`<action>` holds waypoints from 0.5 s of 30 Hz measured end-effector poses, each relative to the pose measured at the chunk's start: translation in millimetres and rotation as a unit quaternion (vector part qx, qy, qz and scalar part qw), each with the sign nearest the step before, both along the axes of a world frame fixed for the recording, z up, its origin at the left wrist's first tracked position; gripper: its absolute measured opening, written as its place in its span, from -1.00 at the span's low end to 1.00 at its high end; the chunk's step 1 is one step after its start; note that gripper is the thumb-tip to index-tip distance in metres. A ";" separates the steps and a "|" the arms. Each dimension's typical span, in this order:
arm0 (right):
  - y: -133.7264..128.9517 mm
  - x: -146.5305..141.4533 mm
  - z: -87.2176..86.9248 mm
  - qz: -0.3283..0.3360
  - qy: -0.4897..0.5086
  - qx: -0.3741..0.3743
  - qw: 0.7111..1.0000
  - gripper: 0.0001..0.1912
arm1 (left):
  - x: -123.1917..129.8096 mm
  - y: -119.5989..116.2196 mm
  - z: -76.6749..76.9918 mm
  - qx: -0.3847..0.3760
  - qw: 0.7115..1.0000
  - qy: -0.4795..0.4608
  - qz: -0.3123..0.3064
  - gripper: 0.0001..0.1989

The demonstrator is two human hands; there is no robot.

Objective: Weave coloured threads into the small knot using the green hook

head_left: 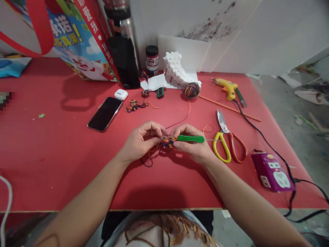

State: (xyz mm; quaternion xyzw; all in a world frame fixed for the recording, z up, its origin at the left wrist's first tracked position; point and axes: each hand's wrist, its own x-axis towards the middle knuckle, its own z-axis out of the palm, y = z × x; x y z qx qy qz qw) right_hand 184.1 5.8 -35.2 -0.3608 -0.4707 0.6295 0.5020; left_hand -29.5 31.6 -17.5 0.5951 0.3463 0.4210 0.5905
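Between my hands is a small crocheted piece in dark and orange yarn. My left hand pinches its left side with thumb and fingers. Closed on the right side is my right hand, which also holds a crochet hook with a green handle; a thin metal shaft points out to the right. Loose yarn ends hang below the piece on the left. A strand runs from there up to a multicoloured yarn ball. The exact grip at the fingertips is partly hidden.
Right of my hands lie scissors, a purple power socket and a yellow glue gun with its black cord. A phone, an earbud case and another crocheted piece lie left and ahead. A gift bag stands behind.
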 end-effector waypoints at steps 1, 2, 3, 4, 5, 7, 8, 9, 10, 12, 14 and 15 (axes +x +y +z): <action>0.9 0.1 -1.0 0.003 0.016 -0.006 1.000 -0.74 | -0.1 0.3 0.2 0.016 1.000 0.017 0.004 -0.87; 1.7 0.3 -1.5 0.006 0.031 -0.011 0.999 -0.73 | -0.3 0.5 0.5 0.039 0.999 0.036 0.008 -0.86; 2.2 0.4 -1.5 0.010 0.041 -0.013 0.999 -0.73 | -0.6 0.6 0.9 0.066 0.996 0.054 0.013 -0.83; 2.5 0.6 -1.0 0.013 0.044 -0.013 0.999 -0.73 | -0.8 0.6 1.3 0.095 0.993 0.070 0.016 -0.81; 2.4 0.9 -0.2 0.016 0.041 -0.011 0.999 -0.73 | -1.0 0.4 1.7 0.123 0.989 0.082 0.017 -0.78; 1.4 1.6 2.2 0.020 0.027 -0.005 0.999 -0.73 | -0.8 -0.9 2.4 0.166 0.982 0.094 0.017 -0.74; 0.5 1.7 3.5 0.022 0.022 -0.003 0.999 -0.73 | -0.3 -1.9 2.9 0.180 0.979 0.098 0.015 -0.72; -0.8 1.7 4.8 0.024 0.018 -0.003 1.000 -0.74 | 0.6 -3.2 3.5 0.193 0.976 0.099 0.015 -0.71; -2.2 1.3 6.2 0.025 0.013 0.004 1.000 -0.74 | 1.8 -4.6 4.5 0.204 0.974 0.102 0.014 -0.70; -5.5 -0.1 10.2 0.016 0.002 0.021 1.000 -0.73 | 4.9 -7.3 8.7 0.212 0.971 0.106 0.022 -0.71; -8.5 -2.0 17.9 -0.006 -0.004 0.042 0.999 -0.70 | 7.9 -8.8 17.2 0.203 0.973 0.103 0.036 -0.72; -9.5 -2.8 23.9 -0.016 -0.007 0.051 0.999 -0.69 | 9.0 -8.7 23.4 0.196 0.975 0.100 0.040 -0.71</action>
